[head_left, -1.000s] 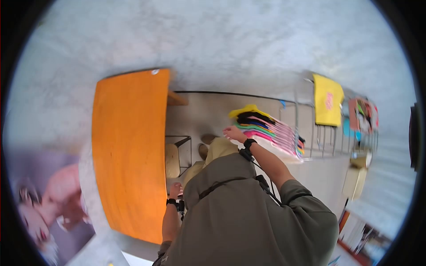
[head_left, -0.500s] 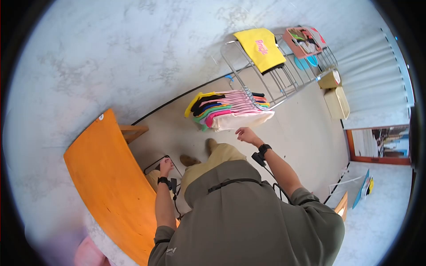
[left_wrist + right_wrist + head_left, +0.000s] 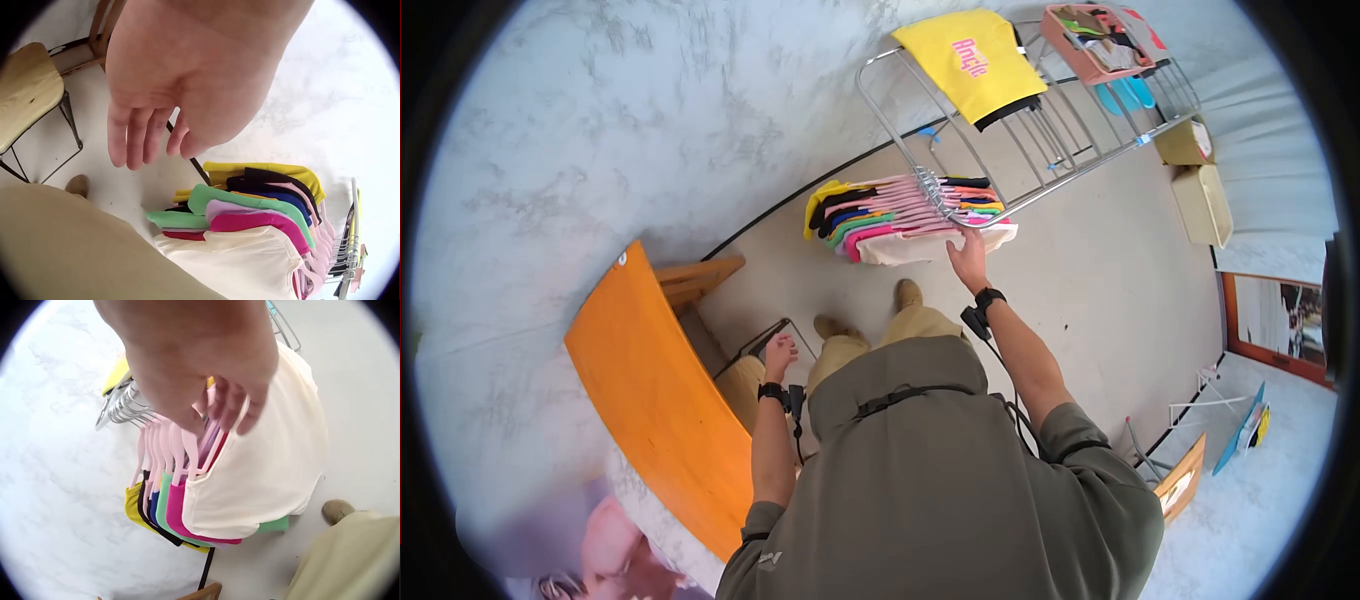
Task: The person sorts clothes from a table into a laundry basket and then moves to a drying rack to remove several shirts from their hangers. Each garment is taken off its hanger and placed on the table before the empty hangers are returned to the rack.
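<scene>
My right hand point(image 3: 968, 262) reaches to the near end of a metal drying rack point(image 3: 1060, 183), where a row of garments hangs. In the right wrist view its thumb and fingers stand apart, right at the pink hangers point(image 3: 178, 440) and over the collar of the cream-white shirt point(image 3: 275, 450), the nearest garment. Behind that shirt hang a magenta shirt point(image 3: 177, 506), a green one and several darker and yellow ones. My left hand point(image 3: 780, 357) holds nothing; its fingers hang loosely over the floor near the table, as the left wrist view also shows.
An orange wooden table point(image 3: 660, 400) stands on the left, with a wooden-seated chair point(image 3: 28, 87) beside it. On the rack's top lie a yellow garment point(image 3: 960, 75) and a pink basket point(image 3: 1122, 74) of clothes. Cream bins point(image 3: 1203, 205) stand at the far right.
My view has turned, and the clothes rack has come closer. My right hand has moved forward to the hangers. The left hand still hangs near the table, holding nothing.
</scene>
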### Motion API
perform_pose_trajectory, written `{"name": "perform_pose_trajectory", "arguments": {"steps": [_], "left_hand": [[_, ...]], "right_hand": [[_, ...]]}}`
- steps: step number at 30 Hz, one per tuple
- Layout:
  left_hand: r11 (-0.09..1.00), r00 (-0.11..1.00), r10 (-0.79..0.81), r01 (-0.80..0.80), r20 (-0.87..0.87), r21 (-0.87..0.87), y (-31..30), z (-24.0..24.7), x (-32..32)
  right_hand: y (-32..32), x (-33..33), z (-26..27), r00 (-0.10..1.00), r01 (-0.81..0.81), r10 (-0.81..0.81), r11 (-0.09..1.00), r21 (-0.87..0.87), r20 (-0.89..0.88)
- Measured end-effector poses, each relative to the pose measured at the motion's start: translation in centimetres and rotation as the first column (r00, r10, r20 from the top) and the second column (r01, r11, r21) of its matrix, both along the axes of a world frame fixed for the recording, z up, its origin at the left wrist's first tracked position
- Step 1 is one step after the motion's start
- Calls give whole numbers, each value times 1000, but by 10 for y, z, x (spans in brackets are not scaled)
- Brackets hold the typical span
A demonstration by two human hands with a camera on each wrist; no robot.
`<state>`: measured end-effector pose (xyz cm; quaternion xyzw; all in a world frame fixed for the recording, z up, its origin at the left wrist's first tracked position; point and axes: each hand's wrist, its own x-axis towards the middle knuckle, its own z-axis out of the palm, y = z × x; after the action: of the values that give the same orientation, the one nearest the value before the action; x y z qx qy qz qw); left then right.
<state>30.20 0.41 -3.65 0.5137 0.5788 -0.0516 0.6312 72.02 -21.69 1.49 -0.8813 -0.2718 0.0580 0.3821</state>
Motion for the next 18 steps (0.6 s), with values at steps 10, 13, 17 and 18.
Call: {"name": "perform_pose_trajectory", "arguments": {"steps": [10,13,17,18], "left_hand": [[982,980,178,-172,-86,73,-78,32,-3],[981,982,168,-158,-85,111,-86,41,-2],[976,978,194,-183,-82,120,-79,46,-2],[976,981,186,-177,-61,126,-76,45,-3]], "right_hand": [[-2,36,-16,969,-206,206,978,-12,134],[-4,34,-19,962,-257,260,965,-44,83],[-2,34,-16,966,-239,245,969,-64,88],[-2,33,-18,972,-201,209,976,-82,105]]}}
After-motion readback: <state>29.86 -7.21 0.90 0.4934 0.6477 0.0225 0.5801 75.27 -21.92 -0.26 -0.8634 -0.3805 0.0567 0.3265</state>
